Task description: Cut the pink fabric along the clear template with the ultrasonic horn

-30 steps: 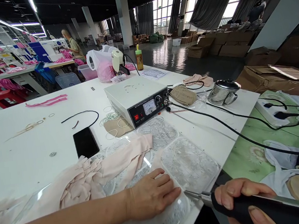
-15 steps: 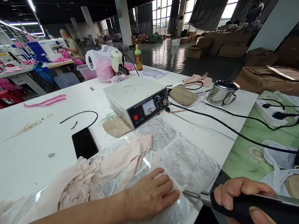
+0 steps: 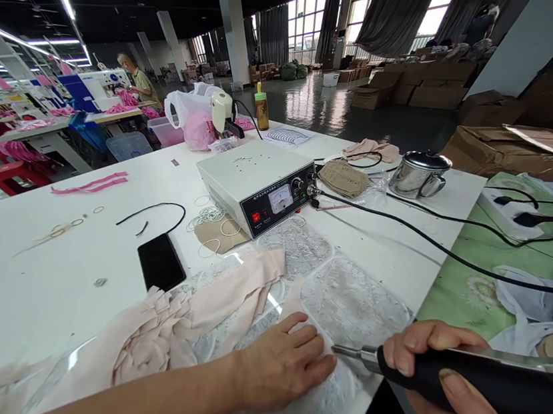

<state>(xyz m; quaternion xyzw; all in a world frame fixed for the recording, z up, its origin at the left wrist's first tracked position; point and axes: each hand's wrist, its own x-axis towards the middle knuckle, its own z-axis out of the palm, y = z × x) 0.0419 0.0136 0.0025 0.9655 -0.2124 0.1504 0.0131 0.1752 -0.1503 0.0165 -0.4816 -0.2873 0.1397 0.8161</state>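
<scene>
My left hand [image 3: 288, 363] lies palm down on a strip of pale pink fabric [image 3: 295, 299], its fingers slightly bent and spread on the cloth. Beneath is a scuffed clear plate [image 3: 352, 295]. In my right hand [image 3: 436, 355] is a handheld ultrasonic cutter [image 3: 519, 378] with a black body and a slim metal tip. That tip touches or hovers just over the fabric edge, close beside my left fingertips; which of the two I cannot tell. A gathered heap of the same pink fabric [image 3: 147, 347] sits left, above my forearm.
A control box [image 3: 280, 196] with a dial stands mid-table, its black cable [image 3: 383, 217] running right. Around it are a phone [image 3: 161, 261], a metal mug [image 3: 418, 175], brown card pieces [image 3: 343, 178] and scissors [image 3: 58, 232]. Green cloth [image 3: 473, 290] with a power strip lies at right.
The cutter's tip has moved slightly left and away from me, nearer my left fingers. My left hand stays at almost the same spot on the fabric. The view has shifted a little.
</scene>
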